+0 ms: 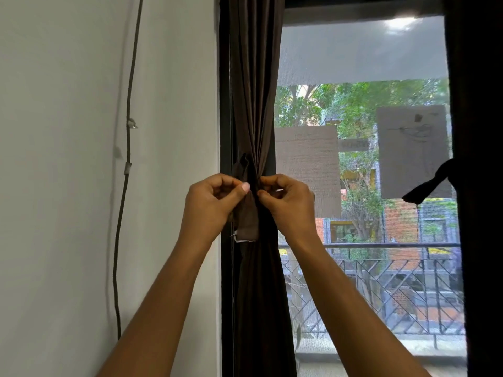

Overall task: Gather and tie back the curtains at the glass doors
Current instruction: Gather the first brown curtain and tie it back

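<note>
— Two hands working where?
— At the gathered brown curtain [254, 104] beside the door frame: the left hand [211, 205] is pinching the tie strip [248, 213], the right hand [285, 205] is pinching the knot against the curtain

Matt dark-brown cloth curtain [253, 77], frayed-edged fabric tie [247, 224], smooth white wall [68, 186].
</note>
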`<action>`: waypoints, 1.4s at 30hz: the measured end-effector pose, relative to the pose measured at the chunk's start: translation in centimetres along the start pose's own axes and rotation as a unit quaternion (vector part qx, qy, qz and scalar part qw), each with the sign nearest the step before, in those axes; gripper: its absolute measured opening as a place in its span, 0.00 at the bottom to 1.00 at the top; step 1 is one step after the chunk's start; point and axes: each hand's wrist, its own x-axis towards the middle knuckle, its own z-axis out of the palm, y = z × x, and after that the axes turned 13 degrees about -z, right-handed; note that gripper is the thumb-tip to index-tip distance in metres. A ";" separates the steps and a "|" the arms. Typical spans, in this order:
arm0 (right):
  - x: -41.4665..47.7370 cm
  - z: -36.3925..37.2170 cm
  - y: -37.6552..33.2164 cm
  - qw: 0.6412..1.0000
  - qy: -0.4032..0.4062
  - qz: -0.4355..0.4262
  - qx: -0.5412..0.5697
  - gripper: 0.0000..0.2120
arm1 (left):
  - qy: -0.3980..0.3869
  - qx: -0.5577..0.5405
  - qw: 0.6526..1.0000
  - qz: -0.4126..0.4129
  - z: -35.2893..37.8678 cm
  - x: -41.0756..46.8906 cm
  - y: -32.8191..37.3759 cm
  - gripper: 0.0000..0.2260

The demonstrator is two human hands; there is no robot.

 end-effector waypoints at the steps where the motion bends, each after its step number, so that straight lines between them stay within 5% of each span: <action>1: 0.0 0.0 -0.1 1.000 0.000 -0.002 0.001 0.09 | -0.027 -0.039 0.999 -0.023 0.0 0.1 0.2 0.02; 4: -0.1 -0.1 -0.3 1.000 0.000 -0.007 0.005 0.09 | -0.069 -0.087 0.992 -0.057 0.1 0.4 0.5 0.06; 11: -0.3 -0.1 -0.8 1.000 0.005 -0.015 0.013 0.09 | 0.049 0.035 0.995 0.080 -0.2 1.1 0.2 0.18; 19: -0.3 -0.1 -1.0 0.999 0.000 0.000 0.044 0.10 | 0.055 0.076 0.988 0.120 0.0 1.7 0.4 0.17; 31: -0.3 0.4 0.4 0.998 -0.006 -0.015 0.065 0.09 | 0.059 0.097 0.990 0.079 0.8 2.7 0.7 0.32; 38: -0.5 1.1 0.8 0.962 -0.009 0.078 0.261 0.10 | -0.034 0.093 0.994 -0.038 0.7 3.4 0.9 0.30; 42: -0.2 1.3 1.8 0.944 -0.050 0.134 0.296 0.17 | -0.087 0.066 0.990 -0.086 0.0 4.2 1.4 0.19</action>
